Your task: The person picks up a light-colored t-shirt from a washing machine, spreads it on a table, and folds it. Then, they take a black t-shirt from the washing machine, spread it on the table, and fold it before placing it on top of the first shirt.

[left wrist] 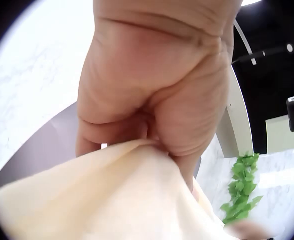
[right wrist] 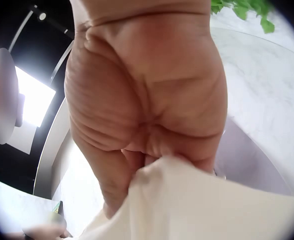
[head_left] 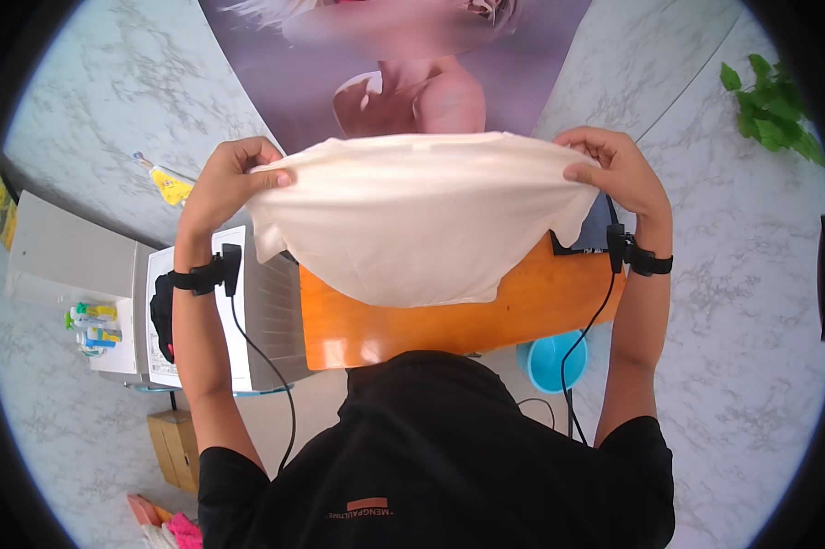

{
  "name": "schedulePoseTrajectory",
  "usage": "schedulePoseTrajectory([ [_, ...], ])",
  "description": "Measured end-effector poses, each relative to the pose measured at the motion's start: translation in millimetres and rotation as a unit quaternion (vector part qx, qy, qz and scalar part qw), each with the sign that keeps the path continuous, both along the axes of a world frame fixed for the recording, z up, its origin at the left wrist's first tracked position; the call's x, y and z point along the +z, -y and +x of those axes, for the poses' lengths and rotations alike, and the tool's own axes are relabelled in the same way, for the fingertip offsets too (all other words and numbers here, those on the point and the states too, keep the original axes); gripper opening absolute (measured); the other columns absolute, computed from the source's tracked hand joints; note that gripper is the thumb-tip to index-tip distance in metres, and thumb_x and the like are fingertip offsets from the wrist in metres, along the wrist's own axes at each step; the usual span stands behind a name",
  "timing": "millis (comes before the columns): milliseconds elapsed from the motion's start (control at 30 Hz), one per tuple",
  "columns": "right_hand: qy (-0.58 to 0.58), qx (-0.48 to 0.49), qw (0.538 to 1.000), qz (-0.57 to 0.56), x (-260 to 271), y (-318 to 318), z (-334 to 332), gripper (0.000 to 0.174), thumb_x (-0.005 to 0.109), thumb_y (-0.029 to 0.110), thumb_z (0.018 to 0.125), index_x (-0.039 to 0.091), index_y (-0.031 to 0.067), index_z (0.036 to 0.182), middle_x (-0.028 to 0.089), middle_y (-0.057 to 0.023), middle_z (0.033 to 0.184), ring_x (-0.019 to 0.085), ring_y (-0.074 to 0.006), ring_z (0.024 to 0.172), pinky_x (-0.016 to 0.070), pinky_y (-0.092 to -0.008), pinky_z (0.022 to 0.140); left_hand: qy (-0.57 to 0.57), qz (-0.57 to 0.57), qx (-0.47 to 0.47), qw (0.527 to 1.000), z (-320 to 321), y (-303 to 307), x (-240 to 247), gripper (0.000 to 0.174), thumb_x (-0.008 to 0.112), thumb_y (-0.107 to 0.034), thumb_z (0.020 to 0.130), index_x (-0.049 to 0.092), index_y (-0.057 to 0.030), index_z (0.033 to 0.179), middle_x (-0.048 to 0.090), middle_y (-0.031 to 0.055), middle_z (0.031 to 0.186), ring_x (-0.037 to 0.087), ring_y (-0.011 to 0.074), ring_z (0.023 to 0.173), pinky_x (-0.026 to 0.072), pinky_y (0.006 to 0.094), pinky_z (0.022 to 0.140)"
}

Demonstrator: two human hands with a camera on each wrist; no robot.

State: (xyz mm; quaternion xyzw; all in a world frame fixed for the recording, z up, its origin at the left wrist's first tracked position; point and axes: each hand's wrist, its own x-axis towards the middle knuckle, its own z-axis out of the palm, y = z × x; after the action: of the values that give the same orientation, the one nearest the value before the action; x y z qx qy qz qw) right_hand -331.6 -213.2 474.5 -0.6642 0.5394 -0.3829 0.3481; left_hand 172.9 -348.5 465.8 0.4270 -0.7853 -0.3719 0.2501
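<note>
A cream short-sleeved shirt [head_left: 412, 220] hangs spread wide in the air in the head view, overlapping the wooden table behind it. My left hand [head_left: 234, 183] pinches its upper left corner between thumb and fingers. At the opposite upper corner, my right hand [head_left: 614, 169] grips the cloth the same way. The top edge runs nearly straight between the hands, and the body of the shirt sags below. In the left wrist view, the cloth [left wrist: 112, 195] drapes down from the fingers. The right wrist view shows pale fabric [right wrist: 212, 205] bunched under that hand's fingertips.
Below the shirt is an orange-brown wooden table [head_left: 367, 334], with a dark flat object [head_left: 591, 229] at its right end. A white-topped appliance [head_left: 234, 316] stands left, a blue bucket [head_left: 559, 361] lower right. Green leaves [head_left: 774, 110] hang on the right wall.
</note>
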Motion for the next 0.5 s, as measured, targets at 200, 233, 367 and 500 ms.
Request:
schedulePoseTrajectory([
  [200, -0.169, -0.013, 0.985, 0.032, -24.5, 19.8, -16.2, 0.010, 0.073, 0.004, 0.091, 0.074, -0.0041, 0.098, 0.070, -0.0038, 0.084, 0.062, -0.0113, 0.078, 0.0516, -0.0280, 0.074, 0.135, -0.004, -0.001, 0.991, 6.0, 20.0, -10.9, 0.020, 0.084, -0.012, 0.089, 0.071, 0.0024, 0.088, 0.067, 0.0016, 0.079, 0.058, 0.0108, 0.077, 0.0499, 0.0304, 0.073],
  [233, -0.209, -0.038, 0.977, 0.020, -32.2, 29.6, -16.5, 0.009, 0.073, 0.004, 0.090, 0.074, -0.0035, 0.096, 0.070, -0.0048, 0.084, 0.063, -0.0124, 0.077, 0.0524, -0.0288, 0.074, 0.136, -0.005, 0.000, 0.991, 7.5, 31.4, -20.3, 0.020, 0.084, -0.012, 0.089, 0.071, 0.0024, 0.088, 0.067, 0.0016, 0.079, 0.058, 0.0108, 0.077, 0.0499, 0.0304, 0.073],
  [367, -0.151, -0.097, 0.984, -0.012, -93.8, 86.4, -30.3, 0.009, 0.072, 0.004, 0.092, 0.073, -0.0031, 0.098, 0.070, -0.0062, 0.085, 0.064, -0.0133, 0.076, 0.0563, -0.0290, 0.074, 0.123, -0.038, -0.014, 0.992, 1.7, 86.5, -68.4, 0.018, 0.084, -0.009, 0.089, 0.070, 0.0007, 0.089, 0.067, 0.0015, 0.080, 0.057, 0.0112, 0.075, 0.0484, 0.0301, 0.071],
  [500, -0.038, -0.199, 0.979, 0.009, -108.9, 114.6, -34.0, 0.009, 0.070, 0.003, 0.096, 0.071, -0.0042, 0.102, 0.068, -0.0064, 0.087, 0.064, -0.0128, 0.077, 0.0605, -0.0270, 0.073, 0.018, 0.019, 0.037, 0.999, -25.0, 106.0, -75.3, 0.023, 0.087, -0.010, 0.088, 0.065, -0.0043, 0.086, 0.065, -0.0002, 0.078, 0.058, 0.0087, 0.072, 0.0466, 0.0272, 0.066],
])
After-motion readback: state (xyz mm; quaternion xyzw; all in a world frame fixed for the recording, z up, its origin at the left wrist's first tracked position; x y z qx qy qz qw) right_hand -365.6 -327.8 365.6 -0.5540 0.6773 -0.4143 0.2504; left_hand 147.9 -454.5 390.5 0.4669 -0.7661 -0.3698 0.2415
